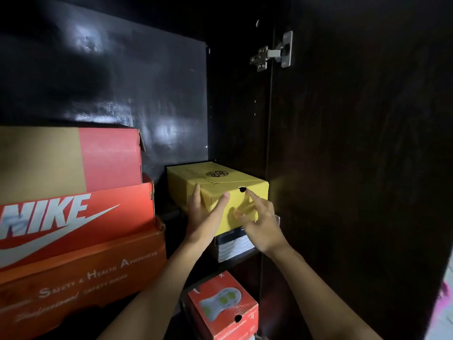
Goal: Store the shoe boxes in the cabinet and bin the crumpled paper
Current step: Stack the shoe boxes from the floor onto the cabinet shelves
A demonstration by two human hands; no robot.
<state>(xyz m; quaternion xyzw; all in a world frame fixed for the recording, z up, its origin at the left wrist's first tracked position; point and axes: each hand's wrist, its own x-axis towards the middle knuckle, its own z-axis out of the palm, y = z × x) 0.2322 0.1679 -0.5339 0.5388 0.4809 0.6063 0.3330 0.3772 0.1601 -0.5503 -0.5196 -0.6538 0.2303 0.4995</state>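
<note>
Bracing yellow box [220, 179] corner with left hand [203, 214], fingers straight; touching its front with right hand [262, 223], fingers spread, loose.

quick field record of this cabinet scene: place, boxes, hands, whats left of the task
place: dark cabinet, hinge at upper right
yellow box: on top of a black and white box
left hand: on the yellow box's left front corner
right hand: touching its front face
left side: Nike box above an orange safety shoe box
below: red box
crumpled paper: not in view
</note>
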